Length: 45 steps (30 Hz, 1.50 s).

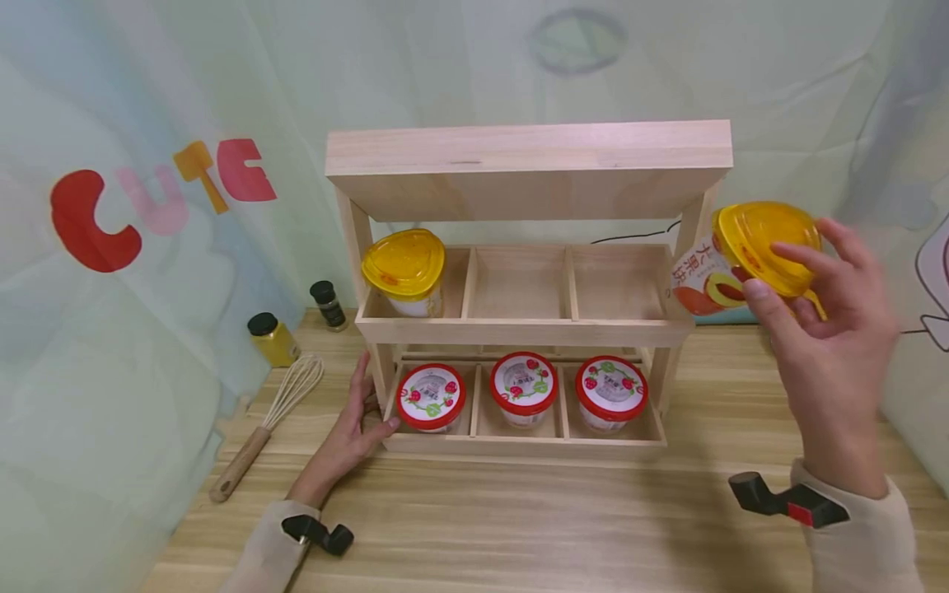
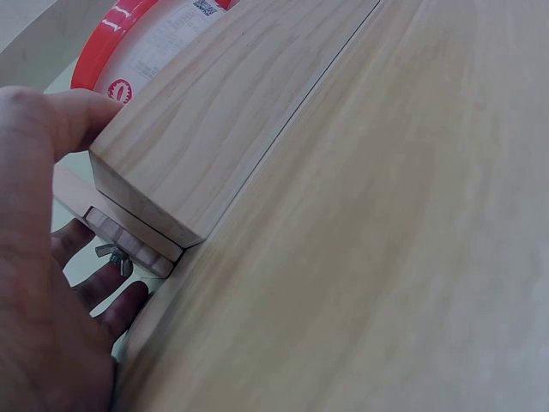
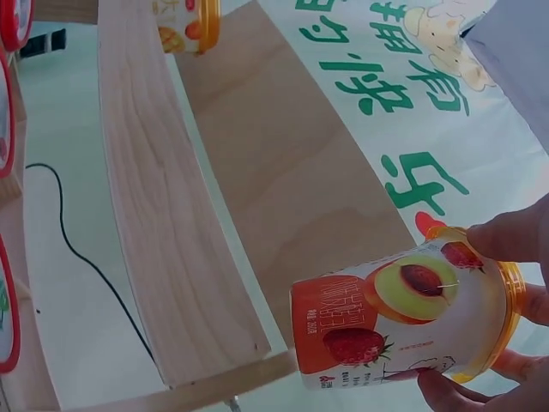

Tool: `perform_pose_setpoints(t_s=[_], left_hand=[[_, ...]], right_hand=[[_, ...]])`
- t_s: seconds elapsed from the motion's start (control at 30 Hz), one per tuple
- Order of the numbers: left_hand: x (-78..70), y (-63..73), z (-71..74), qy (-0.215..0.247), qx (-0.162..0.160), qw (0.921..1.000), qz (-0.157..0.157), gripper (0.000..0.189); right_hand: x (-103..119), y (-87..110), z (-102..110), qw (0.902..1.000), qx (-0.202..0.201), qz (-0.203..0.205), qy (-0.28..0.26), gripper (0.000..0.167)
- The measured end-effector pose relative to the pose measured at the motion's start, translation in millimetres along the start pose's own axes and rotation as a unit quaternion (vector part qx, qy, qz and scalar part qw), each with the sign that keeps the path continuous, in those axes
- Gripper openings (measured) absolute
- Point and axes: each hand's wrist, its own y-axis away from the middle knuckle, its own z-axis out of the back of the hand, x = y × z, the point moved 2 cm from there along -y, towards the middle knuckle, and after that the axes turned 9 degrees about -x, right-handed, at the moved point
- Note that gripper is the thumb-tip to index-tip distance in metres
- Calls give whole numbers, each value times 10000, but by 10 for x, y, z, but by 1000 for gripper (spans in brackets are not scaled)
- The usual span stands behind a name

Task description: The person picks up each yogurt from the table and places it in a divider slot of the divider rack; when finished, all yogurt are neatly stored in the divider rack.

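Note:
My right hand (image 1: 838,329) holds a yogurt cup (image 3: 403,318) by its yellow lid (image 1: 767,247), off the right end of the wooden two-tier shelf (image 1: 519,331). The cup is tilted, its fruit-printed wall toward the shelf. At the shelf's lower left corner, my left hand (image 1: 354,430) grips the wood, thumb at the front edge and fingers along the side by a wing nut (image 2: 116,256). Another yellow-lidded cup (image 1: 404,268) stands in the upper tier's left compartment. Red-lidded cups (image 1: 522,385) sit one in each of the lower tier's three compartments.
Left of the shelf, a whisk (image 1: 274,424) lies on the wood-grain table (image 1: 519,519). Behind it are a yellow jar (image 1: 274,339) with a black lid and a small dark bottle (image 1: 329,305). A thin black cable (image 3: 90,257) runs behind the shelf.

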Motion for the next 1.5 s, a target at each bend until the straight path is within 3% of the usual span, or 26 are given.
perform_pose_setpoints(t_s=[0.17, 0.47, 0.93, 1.17, 1.5], left_hand=[[-7, 1, -2, -103, -7, 9999, 31, 112], [6, -7, -2, -37, -7, 10000, -24, 112], [-9, 1, 2, 27, -11, 10000, -38, 112], [-14, 7, 5, -9, -19, 10000, -12, 112], [-21, 2, -2, -69, -1, 10000, 21, 112]], right_hand=[[47, 20, -91, 9997, 126, -37, -203, 38], [72, 69, -305, 9912, 512, -38, -1217, 37], [158, 86, -611, 9873, 1071, 271, -1145, 37], [188, 131, -775, 9754, 1523, 206, -1583, 37], [165, 166, -1016, 9604, 2240, 353, -1620, 39]])
